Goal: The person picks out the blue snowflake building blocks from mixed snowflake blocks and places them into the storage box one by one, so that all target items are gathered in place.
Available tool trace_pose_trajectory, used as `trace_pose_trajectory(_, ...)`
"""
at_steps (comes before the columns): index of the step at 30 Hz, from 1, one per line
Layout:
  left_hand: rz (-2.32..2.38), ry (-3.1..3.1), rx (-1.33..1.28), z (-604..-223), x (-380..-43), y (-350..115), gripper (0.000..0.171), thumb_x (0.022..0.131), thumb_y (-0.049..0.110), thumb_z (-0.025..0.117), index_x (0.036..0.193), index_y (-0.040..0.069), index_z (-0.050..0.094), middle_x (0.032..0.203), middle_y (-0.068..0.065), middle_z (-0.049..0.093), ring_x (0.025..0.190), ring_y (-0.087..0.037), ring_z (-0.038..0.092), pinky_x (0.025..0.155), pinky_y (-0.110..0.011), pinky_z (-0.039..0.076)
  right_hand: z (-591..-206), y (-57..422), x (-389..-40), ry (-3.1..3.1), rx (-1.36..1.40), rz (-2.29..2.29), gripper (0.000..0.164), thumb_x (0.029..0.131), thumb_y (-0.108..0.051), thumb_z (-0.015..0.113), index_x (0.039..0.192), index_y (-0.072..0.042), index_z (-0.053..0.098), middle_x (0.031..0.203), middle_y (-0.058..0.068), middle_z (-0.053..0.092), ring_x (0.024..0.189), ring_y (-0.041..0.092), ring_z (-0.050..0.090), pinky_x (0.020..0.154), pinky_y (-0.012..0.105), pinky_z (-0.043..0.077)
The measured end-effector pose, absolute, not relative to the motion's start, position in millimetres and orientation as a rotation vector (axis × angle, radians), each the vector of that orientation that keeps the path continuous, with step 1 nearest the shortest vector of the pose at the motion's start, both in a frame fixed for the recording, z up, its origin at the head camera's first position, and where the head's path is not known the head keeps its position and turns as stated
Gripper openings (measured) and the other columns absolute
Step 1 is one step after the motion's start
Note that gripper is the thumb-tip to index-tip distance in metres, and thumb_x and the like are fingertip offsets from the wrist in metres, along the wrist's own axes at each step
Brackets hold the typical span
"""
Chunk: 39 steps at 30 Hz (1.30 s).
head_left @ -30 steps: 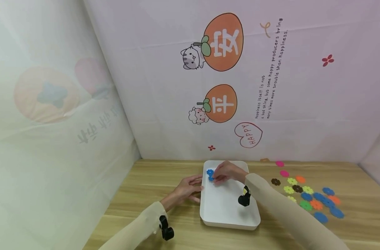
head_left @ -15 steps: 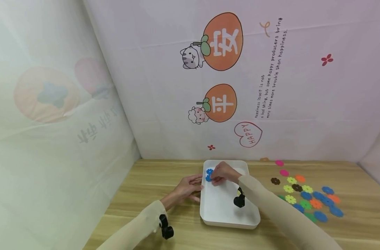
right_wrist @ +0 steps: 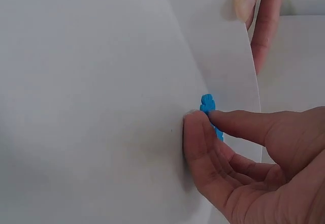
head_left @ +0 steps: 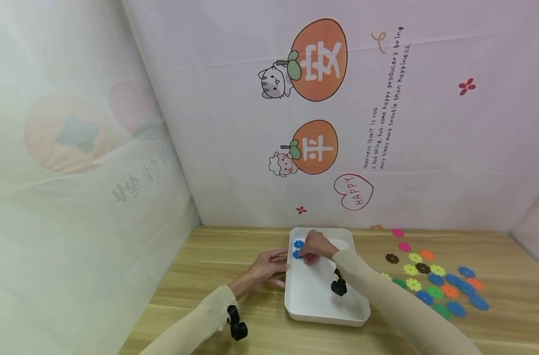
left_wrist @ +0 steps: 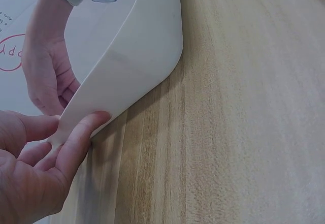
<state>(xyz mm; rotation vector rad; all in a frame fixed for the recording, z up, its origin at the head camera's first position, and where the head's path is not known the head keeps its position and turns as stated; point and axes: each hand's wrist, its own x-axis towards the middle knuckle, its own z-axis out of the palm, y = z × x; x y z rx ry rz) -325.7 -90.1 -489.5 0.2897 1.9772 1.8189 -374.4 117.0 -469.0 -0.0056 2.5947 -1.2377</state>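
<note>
Now, right hand: your right hand (head_left: 314,245) pinches the blue flower piece (head_left: 297,255) between thumb and fingers.
Pinched piece: inside the white tray (head_left: 324,298), near its far-left corner; can't tell if it touches the floor.
Second blue piece (head_left: 299,244): just beyond it, in the tray.
Left hand: your left hand (head_left: 262,267) holds the tray's left wall, thumb over the rim, fingers outside.

Nearside room over tray (head_left: 313,298), right sleeve (head_left: 391,298) across its right side.
</note>
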Motion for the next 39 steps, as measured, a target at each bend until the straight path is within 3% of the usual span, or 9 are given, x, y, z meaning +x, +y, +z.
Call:
trace_pose_trajectory(7, 1.82, 1.967, 0.293, -489, -326, -90, 0.058, 0.101, 0.002, 0.065, 0.156, 0.002, 0.046, 0.153, -0.026, 0.052, 0.126, -0.041, 0.065, 0.074, -0.041, 0.069, -460, 123, -369, 2.607, -0.048, -1.2, 0.013, 0.09, -0.005, 0.077, 0.083, 0.0, 0.068, 0.078, 0.015, 0.075, 0.067, 0.023, 0.074, 0.067, 0.034, 0.069)
trace_pose_trajectory(24, 1.811, 1.989, 0.299, -489, -327, -89, 0.056, 0.102, 0.003, 0.065, 0.156, 0.002, 0.047, 0.153, -0.025, 0.053, 0.125, -0.039, 0.065, 0.072, -0.039, 0.07, -438, 162, -368, 2.543, -0.1, -1.258, 0.016, 0.098, -0.01, 0.072, 0.104, 0.004, 0.068, 0.1, 0.019, 0.073, 0.084, 0.029, 0.071, 0.08, 0.04, 0.068)
trace_pose_trajectory(34, 1.811, 1.995, 0.28, -490, -324, -91, 0.057, 0.101, 0.003, 0.065, 0.155, 0.002, 0.047, 0.153, -0.026, 0.052, 0.125, -0.039, 0.065, 0.073, -0.041, 0.069, -435, 190, -373, 2.484, -0.114, -1.296, 0.015, 0.099, -0.01, 0.069, 0.106, 0.003, 0.07, 0.105, 0.022, 0.073, 0.082, 0.026, 0.072, 0.075, 0.035, 0.068)
trace_pose_trajectory(39, 1.812, 1.993, 0.278, -491, -325, -91, 0.057, 0.101, 0.005, 0.066, 0.156, 0.003, 0.047, 0.154, -0.025, 0.052, 0.124, -0.038, 0.066, 0.073, -0.041, 0.069, -428, 207, -367, 2.469, -0.124, -1.332, 0.018, 0.1, -0.007, 0.065, 0.11, 0.008, 0.069, 0.106, 0.024, 0.072, 0.084, 0.027, 0.072, 0.077, 0.038, 0.069)
